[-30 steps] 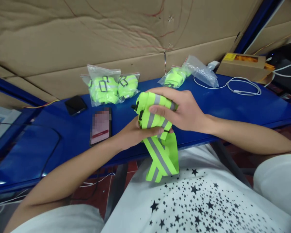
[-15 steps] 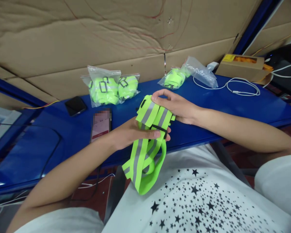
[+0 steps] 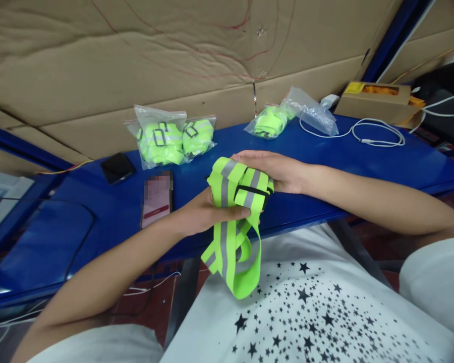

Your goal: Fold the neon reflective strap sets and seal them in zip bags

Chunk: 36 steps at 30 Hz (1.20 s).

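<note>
A neon-yellow reflective strap with a grey stripe is gathered between my two hands, partly folded into a bundle at the top. My left hand grips it from the left, thumb across the front and fingers behind. On the bundle's far right side, my right hand is closed on the folded layers; most of its fingertips are hidden behind the strap. A black buckle lies across the front of the folds. Below my left thumb, loose loops hang over the table's near edge towards my lap.
Clear bags of neon straps stand at the back of the blue table. Farther right lie another bagged strap, an empty plastic bag, a white cable and a cardboard box. A phone and black device lie left.
My right hand has shifted from pinching the top fold to lying along the bundle's far side. The upper fold has turned over, and the buckle has moved slightly up.
</note>
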Tool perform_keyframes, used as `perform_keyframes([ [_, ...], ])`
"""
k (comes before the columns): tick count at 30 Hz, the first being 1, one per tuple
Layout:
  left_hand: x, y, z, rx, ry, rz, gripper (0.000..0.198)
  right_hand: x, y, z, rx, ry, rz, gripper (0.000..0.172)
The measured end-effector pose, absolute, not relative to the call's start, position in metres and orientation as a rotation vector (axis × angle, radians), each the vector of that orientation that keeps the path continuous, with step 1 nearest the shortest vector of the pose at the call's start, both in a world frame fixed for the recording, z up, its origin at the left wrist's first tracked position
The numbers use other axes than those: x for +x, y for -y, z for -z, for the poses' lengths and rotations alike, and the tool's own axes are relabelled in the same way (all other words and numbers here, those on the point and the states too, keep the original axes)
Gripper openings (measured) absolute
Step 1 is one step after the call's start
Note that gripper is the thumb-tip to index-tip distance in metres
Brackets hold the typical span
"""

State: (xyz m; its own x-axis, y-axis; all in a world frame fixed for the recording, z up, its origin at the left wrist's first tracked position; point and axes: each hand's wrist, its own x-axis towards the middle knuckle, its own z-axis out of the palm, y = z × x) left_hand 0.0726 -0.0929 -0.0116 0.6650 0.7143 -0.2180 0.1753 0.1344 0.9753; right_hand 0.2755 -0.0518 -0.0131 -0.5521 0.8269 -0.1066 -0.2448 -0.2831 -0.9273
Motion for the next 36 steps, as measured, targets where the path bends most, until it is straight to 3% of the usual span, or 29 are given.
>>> perform_keyframes([
  [6, 0.072, 0.091, 0.017, 1.517, -0.882, -0.504, 0.038, 0.283, 0.047, 0.016, -0.752, 1.699, -1.355, 0.020],
  [12, 0.071, 0.087, 0.022, 1.551, -0.977, -0.640, 0.040, 0.285, 0.056, 0.006, -0.716, 2.089, -1.014, 0.044],
  [15, 0.071, 0.086, 0.024, 1.576, -0.958, -0.634, 0.045, 0.287, 0.060, 0.005, -0.640, 2.195, -0.916, 0.055],
  [22, 0.072, 0.090, 0.021, 1.581, -1.035, -0.654, 0.045, 0.294, 0.062, 0.000, -0.515, 2.376, -0.925, 0.049],
  [24, 0.073, 0.091, 0.021, 1.550, -1.005, -0.645, 0.046, 0.293, 0.064, 0.002, -0.552, 2.404, -0.946, 0.057],
  [28, 0.075, 0.092, 0.022, 1.491, -0.939, -0.694, 0.047, 0.288, 0.070, 0.011, -0.633, 2.396, -0.764, 0.092],
  [32, 0.075, 0.094, 0.021, 1.456, -0.903, -0.682, 0.033, 0.285, 0.069, 0.011, -0.615, 2.358, -0.663, 0.068],
  [36, 0.073, 0.099, 0.016, 1.379, -0.826, -0.663, 0.046, 0.287, 0.065, 0.002, -0.607, 2.200, -0.720, 0.051],
])
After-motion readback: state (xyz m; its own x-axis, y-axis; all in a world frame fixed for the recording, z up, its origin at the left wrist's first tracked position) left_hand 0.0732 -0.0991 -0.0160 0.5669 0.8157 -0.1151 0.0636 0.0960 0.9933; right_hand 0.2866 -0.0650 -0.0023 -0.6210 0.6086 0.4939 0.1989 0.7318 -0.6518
